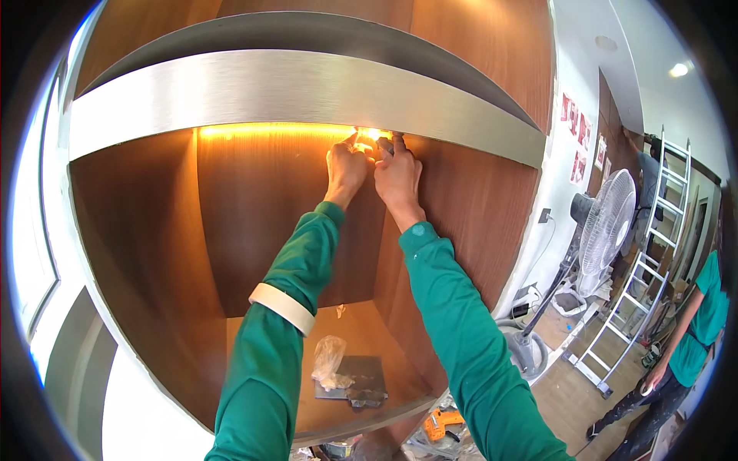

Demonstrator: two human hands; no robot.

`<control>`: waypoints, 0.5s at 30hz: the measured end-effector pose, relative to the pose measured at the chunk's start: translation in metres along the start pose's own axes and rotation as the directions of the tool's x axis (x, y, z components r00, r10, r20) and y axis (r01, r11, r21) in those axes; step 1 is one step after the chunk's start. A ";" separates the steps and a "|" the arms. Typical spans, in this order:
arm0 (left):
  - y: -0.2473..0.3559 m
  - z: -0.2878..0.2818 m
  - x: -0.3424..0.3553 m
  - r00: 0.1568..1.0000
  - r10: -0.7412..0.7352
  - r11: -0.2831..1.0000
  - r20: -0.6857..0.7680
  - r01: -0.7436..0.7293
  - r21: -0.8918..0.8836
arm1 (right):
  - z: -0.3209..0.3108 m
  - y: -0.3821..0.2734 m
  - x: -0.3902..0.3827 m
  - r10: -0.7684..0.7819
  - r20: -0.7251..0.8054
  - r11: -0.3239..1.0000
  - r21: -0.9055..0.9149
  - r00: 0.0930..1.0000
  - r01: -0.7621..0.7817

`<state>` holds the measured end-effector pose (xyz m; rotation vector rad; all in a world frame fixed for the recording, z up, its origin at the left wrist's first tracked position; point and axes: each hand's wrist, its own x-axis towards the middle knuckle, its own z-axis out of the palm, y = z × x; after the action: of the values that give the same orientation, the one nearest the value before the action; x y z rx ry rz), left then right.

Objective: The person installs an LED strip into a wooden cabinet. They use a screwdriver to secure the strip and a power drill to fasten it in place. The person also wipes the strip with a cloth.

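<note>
Both of my arms, in green sleeves, reach up into a wooden wall niche. My left hand [345,168] and my right hand [397,175] are side by side at the glowing light strip [269,130] under the brushed metal band [307,92]. Their fingers pinch at the strip's right end, where the glare hides what they grip. My right hand also holds a small dark object [384,144] against the strip. A roll of white tape [282,306] is around my left forearm.
On the niche's wooden shelf [361,330] lie a crumpled plastic bag [329,361] and a dark flat plate [361,376]. An orange drill [442,422] lies below. To the right stand a pedestal fan [603,230], an aluminium ladder [646,253] and another person in green [692,338].
</note>
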<state>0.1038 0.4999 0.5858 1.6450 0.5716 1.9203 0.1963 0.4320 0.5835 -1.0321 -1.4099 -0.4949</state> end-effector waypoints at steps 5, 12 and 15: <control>0.002 -0.010 0.004 0.997 0.052 0.941 0.054 -0.067 0.330 | -0.004 -0.013 0.000 0.231 0.086 0.908 0.338 0.969 -0.246; -0.003 -0.008 0.008 0.980 0.102 0.906 0.171 -0.162 0.390 | -0.005 -0.007 -0.005 0.157 -0.029 0.957 0.251 0.987 -0.145; -0.008 -0.012 0.013 0.980 0.045 0.895 0.196 -0.127 0.428 | 0.000 -0.007 -0.012 0.162 -0.018 0.964 0.215 0.987 -0.154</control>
<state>0.0911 0.5146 0.5885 2.1334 0.9224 1.7593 0.1888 0.4249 0.5740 -0.9477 -1.3054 -0.2384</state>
